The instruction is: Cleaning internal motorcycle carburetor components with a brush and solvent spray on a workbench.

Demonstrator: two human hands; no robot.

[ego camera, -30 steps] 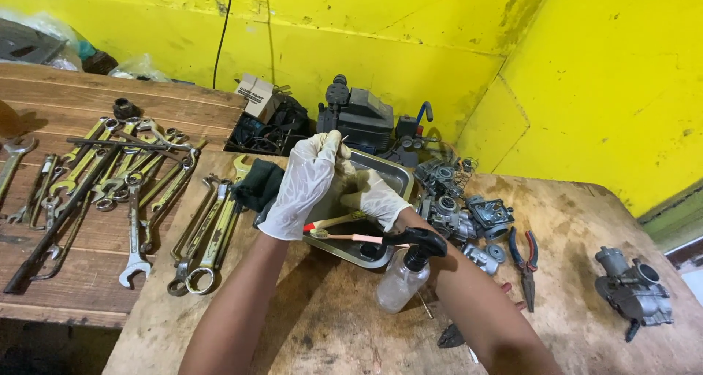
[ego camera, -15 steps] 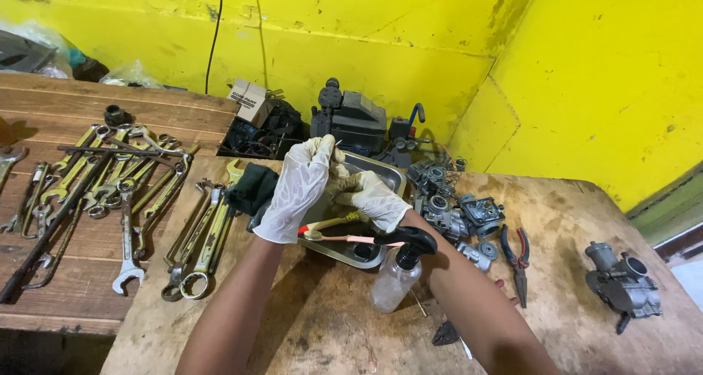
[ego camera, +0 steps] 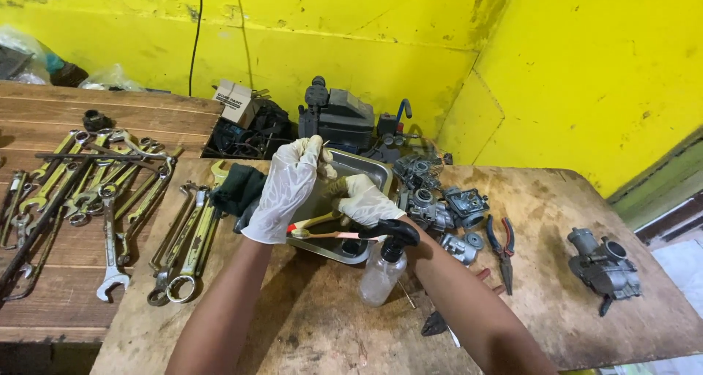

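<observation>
1. Head view, hands: both wear thin, wrinkled white latex gloves. The left hand (ego camera: 287, 187) is raised over the tray, thumb and forefinger pinched on a thin metal needle (ego camera: 326, 143) whose tip pokes up above the fingertips. The right hand (ego camera: 364, 198) is curled shut around a small part hidden in the glove; what it is cannot be told. The two hands touch, just above the tray.

2. Head view, tray: a shallow rectangular stainless-steel tray (ego camera: 370, 167) with rounded corners lies on the workbench (ego camera: 322, 316), directly beneath the hands. Two toothbrushes (ego camera: 322, 228), one yellowish and one pink-handled, lie across its near edge.

3. Head view, near the tray: a clear plastic spray bottle (ego camera: 381, 272) with a black trigger head stands upright just in front of the tray, beside the right forearm. A dark green cloth (ego camera: 238, 188) is bunched at the tray's left side.

4. Head view, bench surface: rough, stained raw wood. To the right of the tray sit grey cast-metal carburettor parts (ego camera: 439, 206), then pliers (ego camera: 501, 247) with red and blue grips. A complete carburettor (ego camera: 604, 269) stands well apart at the far right.

5. Head view, left side: bright steel combination spanners (ego camera: 110, 192) lie fanned in rows on dark planks.

6. Head view, background: a glossy yellow wall (ego camera: 586, 67), chipped in places.
</observation>
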